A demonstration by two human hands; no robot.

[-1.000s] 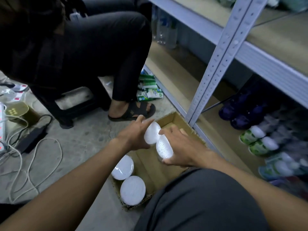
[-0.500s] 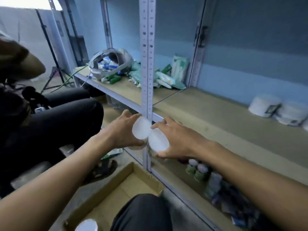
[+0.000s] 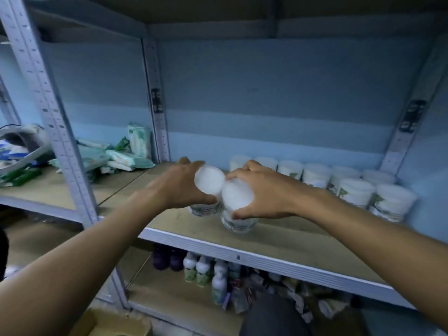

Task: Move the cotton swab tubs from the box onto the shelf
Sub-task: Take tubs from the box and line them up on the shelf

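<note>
Up over the shelf [image 3: 278, 241], left hand [image 3: 179, 187] fingers wrapped round one cotton swab tub [image 3: 209, 184], right hand [image 3: 269, 190] fingers gripping another tub [image 3: 237, 198], stocked tubs [image 3: 356, 187] beyond the right fingers.

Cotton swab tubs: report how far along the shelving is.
Done: a group of tubs already stands at the back right of the shelf. In hand: the left hand and the right hand each hold one tub above the shelf board, not yet released. Left: the box is barely visible; its contents cannot be told.
</note>
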